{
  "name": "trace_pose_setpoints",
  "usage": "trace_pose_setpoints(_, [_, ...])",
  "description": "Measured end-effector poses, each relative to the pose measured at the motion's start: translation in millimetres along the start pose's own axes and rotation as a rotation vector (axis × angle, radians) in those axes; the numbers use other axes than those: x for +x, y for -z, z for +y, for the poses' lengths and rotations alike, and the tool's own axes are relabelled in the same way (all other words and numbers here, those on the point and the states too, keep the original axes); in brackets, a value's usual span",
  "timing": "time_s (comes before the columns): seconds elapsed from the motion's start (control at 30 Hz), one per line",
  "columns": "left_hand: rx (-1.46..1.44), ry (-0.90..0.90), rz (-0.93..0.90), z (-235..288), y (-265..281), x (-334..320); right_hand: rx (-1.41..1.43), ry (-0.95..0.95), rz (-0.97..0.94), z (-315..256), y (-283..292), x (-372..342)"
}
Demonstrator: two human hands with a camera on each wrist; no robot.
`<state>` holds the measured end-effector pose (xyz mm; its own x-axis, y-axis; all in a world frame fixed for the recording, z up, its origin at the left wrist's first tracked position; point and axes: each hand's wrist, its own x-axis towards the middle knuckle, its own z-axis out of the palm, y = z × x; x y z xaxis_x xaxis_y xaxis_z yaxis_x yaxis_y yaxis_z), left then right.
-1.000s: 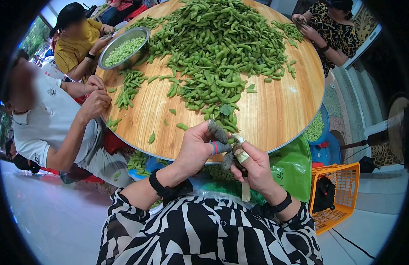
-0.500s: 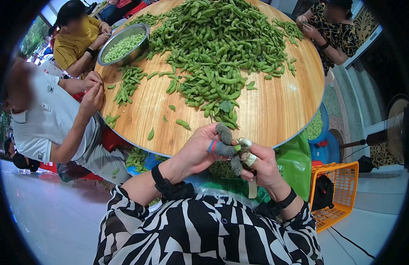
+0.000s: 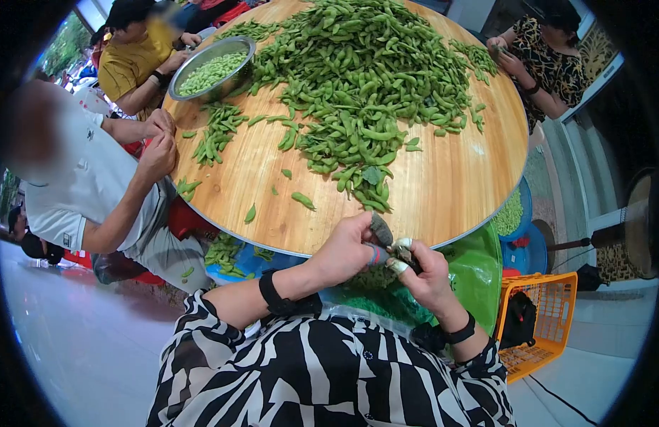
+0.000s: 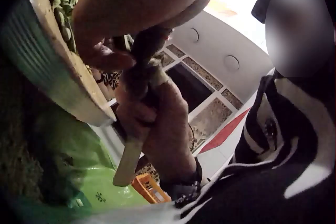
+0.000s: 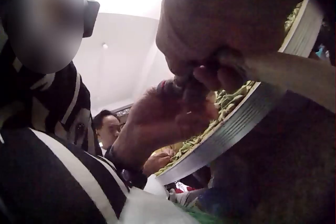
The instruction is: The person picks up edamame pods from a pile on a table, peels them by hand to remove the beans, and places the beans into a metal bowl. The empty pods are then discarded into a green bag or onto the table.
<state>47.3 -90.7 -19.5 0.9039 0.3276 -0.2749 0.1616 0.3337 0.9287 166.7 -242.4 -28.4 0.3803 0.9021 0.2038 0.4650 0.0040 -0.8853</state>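
Observation:
Over the near edge of the round wooden table (image 3: 443, 199), my left hand (image 3: 343, 249) and right hand (image 3: 430, 276) meet fingertip to fingertip. The left wears grey finger covers (image 3: 380, 230), one with a coloured band; pale wraps (image 3: 398, 266) cover the right thumb and a finger. Between the fingertips the left pinches a green soybean pod, mostly hidden by the fingers. In the left wrist view a pale flat handle (image 4: 128, 163) sticks out below the curled right fingers; its other end is hidden. A big heap of soybean pods (image 3: 372, 85) lies beyond the hands.
A metal bowl of shelled beans (image 3: 214, 74) stands at the far left. Loose pods (image 3: 217, 135) lie near it. People sit around the table. Below the edge are a green bag (image 3: 475, 274), an orange crate (image 3: 539, 313) and a blue basin of beans (image 3: 511, 213).
Both hands stay together and have shifted slightly lower in the head view. The green pod end visible between the fingertips half a second ago is now mostly covered. The head view has tilted a little.

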Motion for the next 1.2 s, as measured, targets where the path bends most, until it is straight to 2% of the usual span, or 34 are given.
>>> trace_pose_setpoints(0.07, [0.486, -0.212, -0.084, 5.4, 8.0, -10.2, -0.005, 0.007, -0.061, 3.6, 3.5, -2.9])
trace_pose_setpoints(0.1, [0.837, -0.422, -0.132, 9.9, 18.7, -18.0, -0.028, 0.012, -0.139, 3.4, 6.0, -3.7])
trace_pose_setpoints(0.17, [1.083, -0.453, -0.282, 37.1, 36.4, -45.4, -0.047, -0.011, -0.285, 10.3, 10.3, -6.7])
trace_pose_setpoints(0.23, [1.407, -0.009, -0.441, 60.9, 56.8, -70.9, -0.075, -0.012, -0.306, 6.1, 11.8, -7.0])
trace_pose_setpoints(0.27, [1.411, -0.008, -0.437, 63.8, 70.4, -77.5, -0.107, -0.022, -0.321, 4.8, 12.5, -6.8])
trace_pose_setpoints(0.33, [1.65, 0.04, -0.417, 66.0, 91.5, -83.6, -0.105, -0.029, -0.306, 5.3, 10.4, -5.7])
trace_pose_setpoints(0.37, [1.65, 0.048, -0.415, 65.7, 94.2, -78.3, -0.063, -0.046, -0.274, 4.7, 8.3, -3.6])
trace_pose_setpoints(0.43, [1.322, -0.243, 0.053, 65.0, 93.9, -56.8, 0.009, -0.052, -0.239, 2.5, 6.0, 1.5])
trace_pose_setpoints(0.47, [1.321, -0.245, 0.056, 56.9, 94.7, -44.5, 0.006, -0.05, -0.24, 1.6, 3.9, 2.8])
trace_pose_setpoints(0.53, [1.337, -0.39, 0.301, 37.5, 95.5, -18.7, 0.115, -0.031, -0.194, 0.3, 1.6, 5.7])
trace_pose_setpoints(0.57, [1.334, -0.393, 0.303, 33.1, 94.0, -11.6, 0.111, -0.03, -0.196, -0.7, 2.5, 5.4])
trace_pose_setpoints(0.63, [1.47, -0.275, 0.306, 27.2, 90.2, -1.9, 0.307, -0.243, -0.227, -4.4, 5.5, 3.9])
trace_pose_setpoints(0.67, [1.468, -0.277, 0.304, 23.4, 89.7, 1.2, 0.305, -0.244, -0.226, -8.4, 7.1, 4.8])
trace_pose_setpoints(0.73, [1.416, -0.474, 0.24, 18.8, 86.4, 3.0, 0.434, -0.313, -0.194, -16.8, 6.9, 8.1])
trace_pose_setpoints(0.77, [1.418, -0.477, 0.235, 18.9, 83.1, 4.4, 0.435, -0.312, -0.188, -16.7, 6.5, 9.5])
trace_pose_setpoints(0.83, [1.129, -0.372, 0.236, 27.7, 69.7, 4.0, 0.599, -0.427, -0.168, -15.8, 5.7, 11.7])
trace_pose_setpoints(0.87, [1.132, -0.376, 0.223, 30.2, 64.1, 4.0, 0.6, -0.428, -0.156, -17.0, 6.2, 13.9])
trace_pose_setpoints(0.93, [0.616, -0.193, 0.121, 31.5, 51.1, 3.0, 0.683, -0.445, -0.152, -21.0, 6.9, 16.9])
trace_pose_setpoints(0.97, [0.487, -0.197, 0.09, 30.0, 43.1, 1.9, 0.676, -0.425, -0.127, -19.4, 3.8, 17.0])
trace_pose_setpoints(1.0, [0.485, -0.199, 0.073, 30.6, 34.7, 0.3, 0.671, -0.429, -0.11, -20.6, 2.5, 17.3])
trace_pose_setpoints(1.2, [0.616, -0.501, 0.118, 21.6, 9.4, 1.3, 0.733, -0.386, -0.124, -18.3, -1.2, 11.8])
